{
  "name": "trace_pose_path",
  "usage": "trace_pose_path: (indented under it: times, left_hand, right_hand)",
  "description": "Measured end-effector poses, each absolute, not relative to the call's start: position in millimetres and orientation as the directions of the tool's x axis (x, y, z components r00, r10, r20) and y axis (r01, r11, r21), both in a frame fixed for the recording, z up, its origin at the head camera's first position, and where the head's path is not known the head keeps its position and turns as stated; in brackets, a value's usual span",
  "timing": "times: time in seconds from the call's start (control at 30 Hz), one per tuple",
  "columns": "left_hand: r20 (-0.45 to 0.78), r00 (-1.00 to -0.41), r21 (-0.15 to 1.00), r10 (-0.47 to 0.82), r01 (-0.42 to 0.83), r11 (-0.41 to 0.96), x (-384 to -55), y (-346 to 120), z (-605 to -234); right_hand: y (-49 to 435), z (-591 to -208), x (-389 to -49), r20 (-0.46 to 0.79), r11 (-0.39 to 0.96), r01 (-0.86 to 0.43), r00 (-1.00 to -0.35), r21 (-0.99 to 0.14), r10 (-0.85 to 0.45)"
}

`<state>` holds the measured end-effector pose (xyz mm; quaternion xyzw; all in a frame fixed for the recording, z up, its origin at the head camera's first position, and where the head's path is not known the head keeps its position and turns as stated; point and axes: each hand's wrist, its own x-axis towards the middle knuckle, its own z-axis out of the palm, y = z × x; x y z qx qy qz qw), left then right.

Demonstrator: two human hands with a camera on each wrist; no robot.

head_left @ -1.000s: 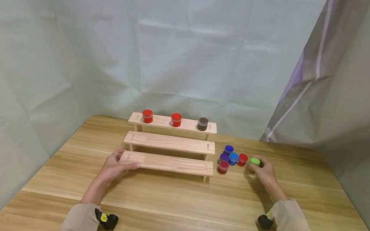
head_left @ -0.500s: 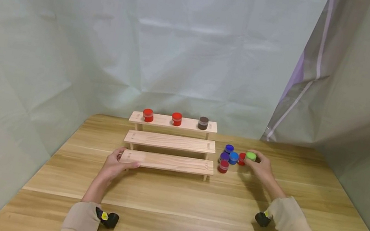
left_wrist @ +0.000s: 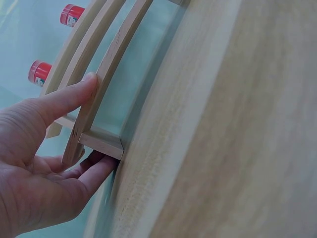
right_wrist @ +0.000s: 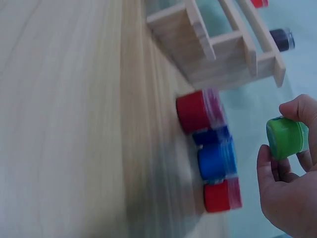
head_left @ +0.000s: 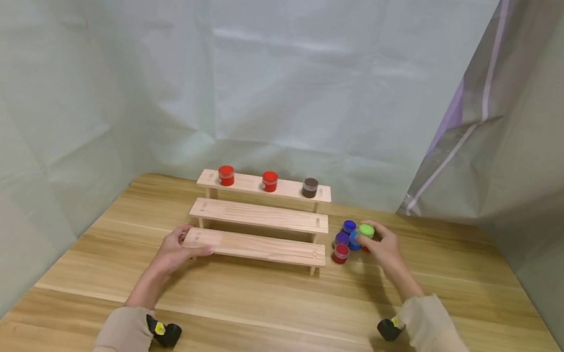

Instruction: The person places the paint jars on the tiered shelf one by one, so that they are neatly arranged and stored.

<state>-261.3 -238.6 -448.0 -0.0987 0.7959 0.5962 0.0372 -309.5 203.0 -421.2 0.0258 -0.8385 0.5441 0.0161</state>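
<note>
My right hand (head_left: 382,248) pinches a small green paint pot (right_wrist: 286,138) between thumb and fingers. In the right wrist view the pot is off the table, beside the group of other pots. Below it in the head view, a blue pot (head_left: 355,241) is partly covered by my fingers. My left hand (head_left: 174,250) grips the left end of a three-tier wooden rack (head_left: 255,247), thumb on the front step and fingers curled under its end (left_wrist: 101,144). On the top step stand two red pots (head_left: 226,175) (head_left: 269,181) and a dark brown pot (head_left: 309,188).
Beside the rack's right end stand a dark red pot (head_left: 340,254), a purple pot (head_left: 342,240) and a dark blue pot (head_left: 349,227). A red pot (right_wrist: 222,195) sits at the group's near side in the right wrist view. Pale sheets (head_left: 290,64) hang behind the wooden table (head_left: 256,322).
My right hand has lifted the green pot and carried it left, over the red pot towards the blue ones. The left hand keeps its grip on the rack.
</note>
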Motion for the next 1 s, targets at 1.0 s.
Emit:
trace_pose_path:
  times: [1.0]
  left_hand:
    - [-0.172,-0.979,0.937,-0.113,-0.198,0.286,-257.8,-237.7,-446.5]
  right_hand:
    - [122.1,-402.2,-310.6,0.117,0.33,-0.17,-0.978,-0.928,-0.175]
